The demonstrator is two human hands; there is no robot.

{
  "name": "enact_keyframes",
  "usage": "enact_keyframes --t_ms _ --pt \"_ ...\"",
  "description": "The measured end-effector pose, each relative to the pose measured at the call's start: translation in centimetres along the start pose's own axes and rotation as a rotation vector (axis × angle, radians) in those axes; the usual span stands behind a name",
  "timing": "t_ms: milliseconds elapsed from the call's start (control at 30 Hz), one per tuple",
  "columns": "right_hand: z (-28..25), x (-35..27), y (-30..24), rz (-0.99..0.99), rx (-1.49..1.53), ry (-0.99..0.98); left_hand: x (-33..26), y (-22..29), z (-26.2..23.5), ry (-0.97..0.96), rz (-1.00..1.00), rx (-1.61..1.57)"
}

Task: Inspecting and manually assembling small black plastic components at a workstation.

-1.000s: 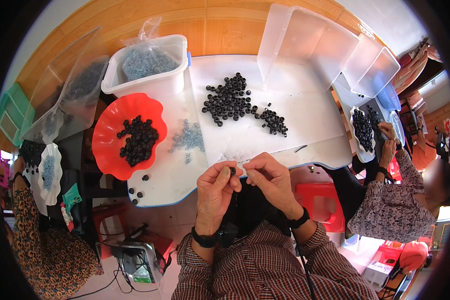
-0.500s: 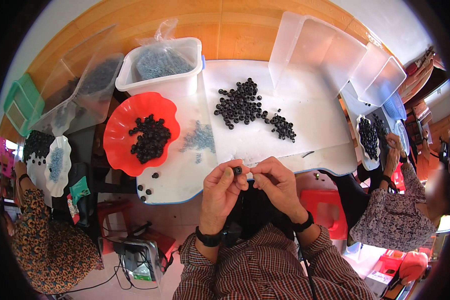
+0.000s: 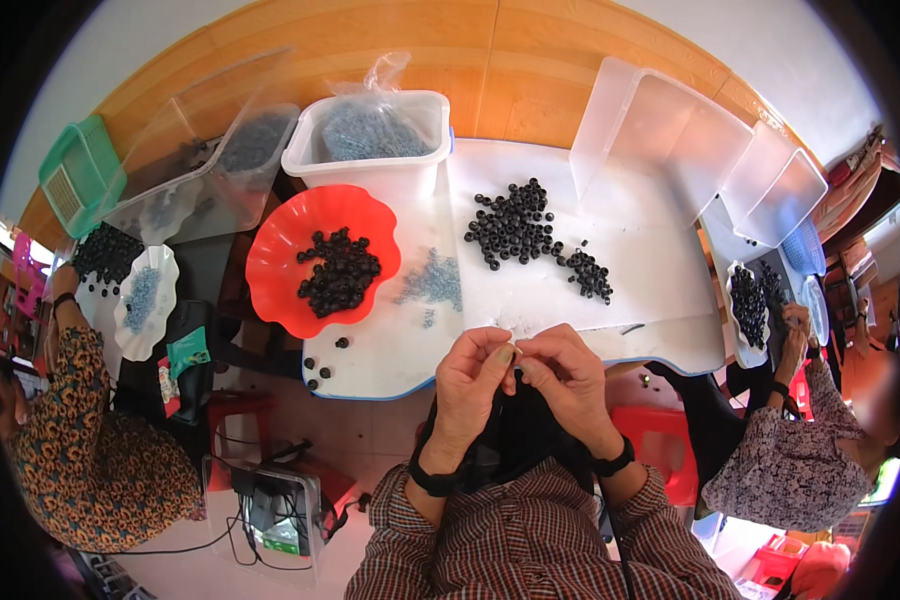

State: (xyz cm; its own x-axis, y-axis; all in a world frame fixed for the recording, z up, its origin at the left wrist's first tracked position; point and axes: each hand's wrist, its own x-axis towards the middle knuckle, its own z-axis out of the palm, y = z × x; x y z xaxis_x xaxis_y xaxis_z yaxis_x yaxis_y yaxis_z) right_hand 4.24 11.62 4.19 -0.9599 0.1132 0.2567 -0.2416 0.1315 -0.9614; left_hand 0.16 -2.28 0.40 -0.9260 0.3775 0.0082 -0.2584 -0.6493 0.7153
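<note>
My left hand [image 3: 473, 382] and my right hand [image 3: 570, 388] meet over the table's front edge, fingers pinched together. A small black cylindrical part [image 3: 518, 373] shows between them, mostly hidden by the fingers; my left hand appears to hold it. The right fingertips press close against the left ones, and whatever they pinch is too small to make out. Beyond my hands, a large heap of black round parts [image 3: 510, 225] lies on the white sheet, with a cluster of smaller black parts [image 3: 588, 277] to its right. Small clear bluish pieces [image 3: 433, 280] are scattered to the left.
A red scalloped bowl [image 3: 270, 270] holds more black parts. Behind it stands a white tub [image 3: 370, 178] with a bag of bluish pieces. Translucent bins [image 3: 660, 140] rest on their sides at the back right. People sit at left [image 3: 100, 440] and right [image 3: 800, 460].
My hands have drawn together, and the black part has turned and become mostly hidden behind fingers. The whole view has shifted, so the table appears farther right and lower.
</note>
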Motion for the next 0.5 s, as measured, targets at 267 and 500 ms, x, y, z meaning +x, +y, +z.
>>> enact_keyframes --t_ms 267,500 --pt "0.0 -0.4 -0.4 -0.005 0.037 -0.016 -0.5 0.3 0.2 -0.035 -0.01 -0.014" --pt "-0.4 -0.6 -0.6 -0.013 0.172 0.01 -1.6 1.7 2.4 -0.013 0.106 0.167"
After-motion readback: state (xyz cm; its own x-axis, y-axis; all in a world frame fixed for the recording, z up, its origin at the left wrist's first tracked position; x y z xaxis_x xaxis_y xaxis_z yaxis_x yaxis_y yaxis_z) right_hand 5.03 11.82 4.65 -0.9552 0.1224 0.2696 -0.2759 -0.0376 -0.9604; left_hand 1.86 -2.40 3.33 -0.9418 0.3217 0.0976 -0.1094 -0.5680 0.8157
